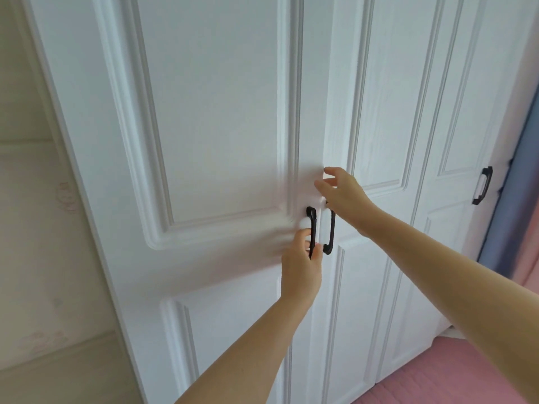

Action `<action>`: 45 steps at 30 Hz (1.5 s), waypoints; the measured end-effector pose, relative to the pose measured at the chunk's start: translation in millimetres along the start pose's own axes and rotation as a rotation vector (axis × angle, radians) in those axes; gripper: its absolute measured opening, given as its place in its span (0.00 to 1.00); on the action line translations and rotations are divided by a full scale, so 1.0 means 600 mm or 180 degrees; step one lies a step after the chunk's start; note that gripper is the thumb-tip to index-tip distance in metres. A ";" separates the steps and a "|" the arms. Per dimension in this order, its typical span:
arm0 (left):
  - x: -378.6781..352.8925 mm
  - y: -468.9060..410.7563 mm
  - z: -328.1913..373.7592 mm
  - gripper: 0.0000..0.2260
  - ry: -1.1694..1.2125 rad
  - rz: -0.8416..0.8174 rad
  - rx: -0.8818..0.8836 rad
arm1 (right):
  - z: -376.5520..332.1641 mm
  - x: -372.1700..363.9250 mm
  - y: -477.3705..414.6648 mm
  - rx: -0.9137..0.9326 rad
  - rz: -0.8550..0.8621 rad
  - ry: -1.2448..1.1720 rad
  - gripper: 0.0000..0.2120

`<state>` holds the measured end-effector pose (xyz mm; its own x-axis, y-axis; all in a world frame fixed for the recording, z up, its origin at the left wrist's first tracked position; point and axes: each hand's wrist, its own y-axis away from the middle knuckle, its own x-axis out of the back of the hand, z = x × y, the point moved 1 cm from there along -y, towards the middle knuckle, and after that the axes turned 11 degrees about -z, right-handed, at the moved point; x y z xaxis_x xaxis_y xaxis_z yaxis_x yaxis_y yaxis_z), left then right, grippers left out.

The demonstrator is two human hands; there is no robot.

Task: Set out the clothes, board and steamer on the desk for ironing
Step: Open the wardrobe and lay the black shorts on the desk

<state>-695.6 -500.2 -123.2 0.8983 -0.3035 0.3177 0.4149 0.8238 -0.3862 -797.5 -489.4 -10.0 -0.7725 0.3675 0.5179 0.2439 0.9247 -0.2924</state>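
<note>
Head | left hand (300, 268) grips handle (312, 221) | right hand (341, 193) spread at seam (322, 112)

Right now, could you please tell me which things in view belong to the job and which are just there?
In use: left hand gripping the left door handle; right hand, open, above the right door handle; wardrobe doors.
Just there: far handle; curtain; floor; wall.
</note>
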 end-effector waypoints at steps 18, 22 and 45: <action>-0.009 0.144 0.036 0.06 -0.0003 -0.0187 -0.0430 | 0.001 0.035 0.156 0.0364 0.0458 -0.0872 0.12; 0.002 0.203 0.051 0.06 0.0078 -0.0200 -0.0637 | -0.019 0.035 0.227 0.0425 0.0682 -0.0618 0.12; 0.205 0.581 0.140 0.17 -0.0270 -0.0009 -0.0561 | -0.233 -0.104 0.577 0.0766 0.0696 -0.0413 0.07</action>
<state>-452.4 -210.2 -145.6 0.8848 -0.2581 0.3879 0.4430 0.7241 -0.5286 -582.8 -178.2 -31.6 -0.7891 0.5243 0.3201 0.2784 0.7697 -0.5744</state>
